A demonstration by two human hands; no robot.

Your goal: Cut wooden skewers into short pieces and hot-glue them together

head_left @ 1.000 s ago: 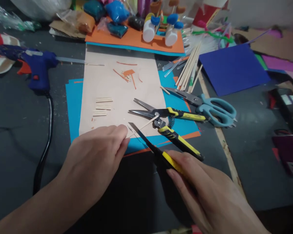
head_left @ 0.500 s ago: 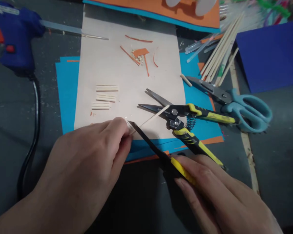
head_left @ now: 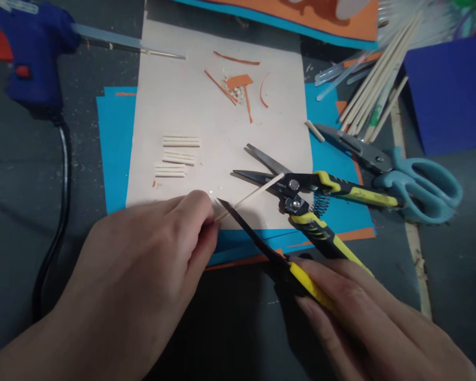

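1. The left hand's [head_left: 154, 254] fingers pinch closed on a thin wooden stick [head_left: 257, 191], slanting above the pale sheet [head_left: 206, 116] toward spread-bladed snips [head_left: 294, 184].
2. The right hand's [head_left: 365, 312] fingers wrap firmly around a yellow-gripped knife [head_left: 257, 241], its blade beside the stick; contact cannot be told.
3. A steady pinch, fingertips clear of the edge, and light strokes would likely serve best.
4. Glue gun [head_left: 35, 58] and scissors [head_left: 399, 177] flank the sheet on a dark, speckled table [head_left: 210, 333], dimly lit.
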